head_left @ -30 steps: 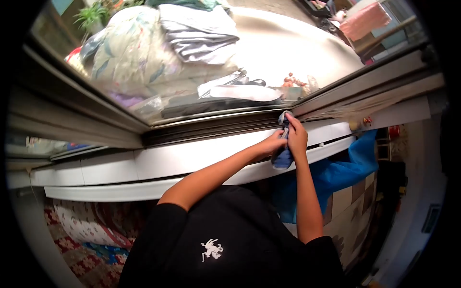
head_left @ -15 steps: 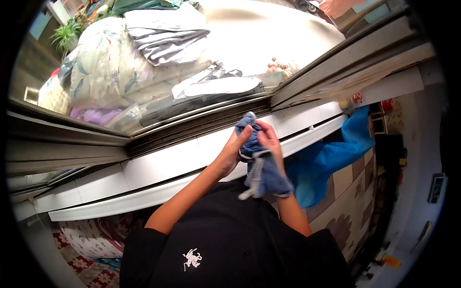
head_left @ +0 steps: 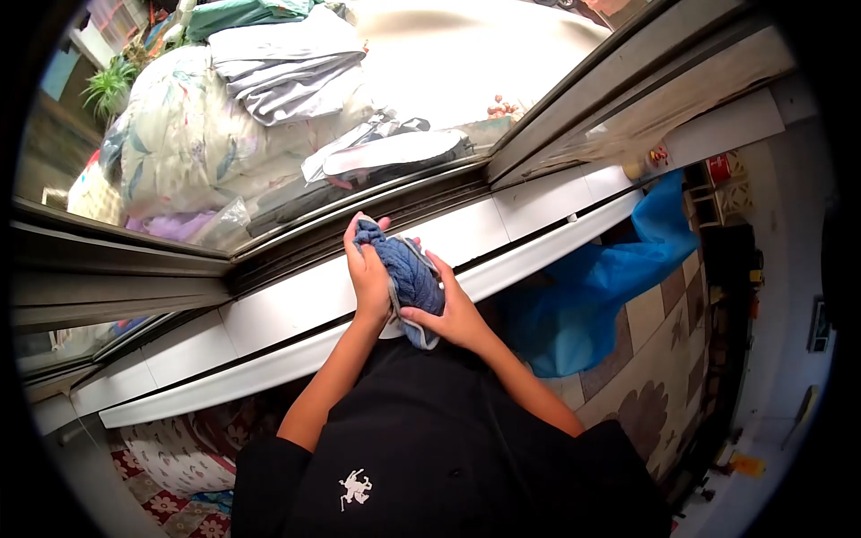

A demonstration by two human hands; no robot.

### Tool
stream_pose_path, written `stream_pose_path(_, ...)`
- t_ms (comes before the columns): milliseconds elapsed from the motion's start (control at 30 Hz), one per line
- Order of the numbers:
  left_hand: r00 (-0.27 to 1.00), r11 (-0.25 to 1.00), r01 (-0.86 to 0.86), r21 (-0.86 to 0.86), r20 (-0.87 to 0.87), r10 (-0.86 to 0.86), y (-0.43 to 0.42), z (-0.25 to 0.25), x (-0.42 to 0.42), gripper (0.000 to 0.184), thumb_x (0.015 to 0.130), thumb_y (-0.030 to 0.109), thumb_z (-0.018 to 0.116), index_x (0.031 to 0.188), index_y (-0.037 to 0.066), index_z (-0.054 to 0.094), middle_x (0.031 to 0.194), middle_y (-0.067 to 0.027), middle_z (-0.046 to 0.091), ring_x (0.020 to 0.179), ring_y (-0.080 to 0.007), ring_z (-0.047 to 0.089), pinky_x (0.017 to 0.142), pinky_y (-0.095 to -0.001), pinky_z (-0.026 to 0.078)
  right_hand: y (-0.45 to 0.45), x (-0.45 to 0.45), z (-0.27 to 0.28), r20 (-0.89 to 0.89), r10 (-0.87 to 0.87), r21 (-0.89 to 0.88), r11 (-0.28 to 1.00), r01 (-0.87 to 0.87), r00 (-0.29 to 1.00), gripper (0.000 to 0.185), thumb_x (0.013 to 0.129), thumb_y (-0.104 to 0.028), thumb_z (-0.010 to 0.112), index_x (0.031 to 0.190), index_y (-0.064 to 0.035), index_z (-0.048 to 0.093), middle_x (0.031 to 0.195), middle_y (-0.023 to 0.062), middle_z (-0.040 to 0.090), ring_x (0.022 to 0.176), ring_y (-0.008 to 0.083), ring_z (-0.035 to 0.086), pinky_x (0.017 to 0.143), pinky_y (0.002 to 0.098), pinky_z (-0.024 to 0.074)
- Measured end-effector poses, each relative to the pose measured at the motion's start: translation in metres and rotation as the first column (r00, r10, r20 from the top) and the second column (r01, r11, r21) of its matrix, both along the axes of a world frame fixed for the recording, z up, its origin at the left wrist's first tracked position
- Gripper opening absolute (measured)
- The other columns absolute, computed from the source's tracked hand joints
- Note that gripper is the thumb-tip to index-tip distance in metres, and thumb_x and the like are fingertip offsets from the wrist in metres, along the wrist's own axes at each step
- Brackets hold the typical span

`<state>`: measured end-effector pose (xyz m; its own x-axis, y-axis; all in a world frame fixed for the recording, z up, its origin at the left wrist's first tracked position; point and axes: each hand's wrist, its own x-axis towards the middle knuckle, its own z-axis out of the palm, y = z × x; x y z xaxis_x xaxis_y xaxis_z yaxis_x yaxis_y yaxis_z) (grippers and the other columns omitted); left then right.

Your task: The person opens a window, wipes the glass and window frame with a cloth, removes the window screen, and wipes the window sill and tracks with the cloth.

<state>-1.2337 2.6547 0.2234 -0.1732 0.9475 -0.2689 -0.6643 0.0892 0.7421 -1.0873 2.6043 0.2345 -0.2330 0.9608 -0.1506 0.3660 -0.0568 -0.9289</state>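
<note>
A bunched blue cloth with a pale edge is held between my two hands, in front of my chest and over the white tiled sill. My left hand grips its upper left part, fingers wrapped round it. Lower on the right side, my right hand closes on the same cloth, thumb toward me and fingers partly behind it. The cloth is folded into a compact wad, and its far side is hidden.
Beyond the sill runs a dark window track between sliding frames. Outside lie a floral quilt and folded grey cloth. A blue sheet hangs at right, near a patterned floor or bedcover.
Both hands have moved left with the blue cloth. Its loose hanging end is now gathered up into the wad, and my right hand has shifted to its lower right side.
</note>
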Motion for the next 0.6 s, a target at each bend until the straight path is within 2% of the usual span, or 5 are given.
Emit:
stream_pose_path(133,0.982,0.999,-0.015,0.042,-0.189,0.023,-0.010,-0.013,-0.009,0.058,0.090,-0.008,0.024,0.145,0.007,0.032,0.141,-0.0163,0.041,0.127,-0.0335,0.053,0.101,-0.0380,0.047,-0.014,0.016,-0.014,-0.034,-0.052,-0.247,0.968,0.042,0.998,0.065,0.082,-0.021,0.075,0.136,-0.0047,0.043,0.120,0.0194,0.062,0.114,0.0249,0.060,0.095,0.0360,0.0462)
stream_pose_path(233,0.766,0.991,0.042,0.130,-0.640,0.052,-0.020,-0.019,-0.026,0.059,0.079,-0.012,0.030,0.131,0.003,0.053,0.148,-0.0149,0.039,0.134,-0.0288,0.045,0.109,-0.0374,0.037,-0.014,0.032,-0.017,0.047,-0.247,-0.051,0.967,0.250,0.968,0.046,0.080,-0.010,0.073,0.120,-0.0035,0.051,0.106,0.0121,0.061,0.092,0.0223,0.063,0.083,0.0319,0.0495)
stream_pose_path(333,0.710,0.955,0.276,0.111,-0.694,-0.124,-0.031,-0.015,-0.034,0.054,0.073,-0.011,0.035,0.115,0.002,0.065,0.131,-0.0152,0.056,0.127,-0.0270,0.051,0.108,-0.0341,0.035,-0.002,0.047,-0.012,-0.245,-0.507,-0.249,0.856,0.452,0.826,0.026,0.083,0.000,0.070,0.103,-0.0030,0.054,0.101,0.0044,0.055,0.088,0.0096,0.057,0.077,0.0222,0.0468)
stream_pose_path(533,0.794,0.881,0.472,0.040,-0.453,-0.405,-0.029,-0.032,0.020,0.043,0.090,0.007,0.044,0.132,0.000,0.051,0.121,-0.0159,0.059,0.115,-0.0233,0.054,0.104,-0.0332,0.038,0.048,0.045,0.001,-0.428,-0.575,-0.126,0.802,0.584,0.697,0.023,0.090,-0.005,0.067,0.111,-0.0024,0.057,0.108,0.0023,0.056,0.090,0.0090,0.055,0.078,0.0210,0.0456)
stream_pose_path(600,0.743,0.872,0.490,-0.001,-0.523,-0.418,-0.016,-0.037,0.038,0.043,0.096,0.017,0.054,0.135,0.000,0.046,0.118,-0.0165,0.058,0.110,-0.0227,0.056,0.096,-0.0324,0.043,0.064,0.039,-0.003,-0.470,-0.475,0.083,0.815,0.573,0.744,0.027,0.090,-0.003,0.066,0.115,-0.0025,0.057,0.118,0.0059,0.054,0.108,0.0136,0.055,0.089,0.0243,0.0475)
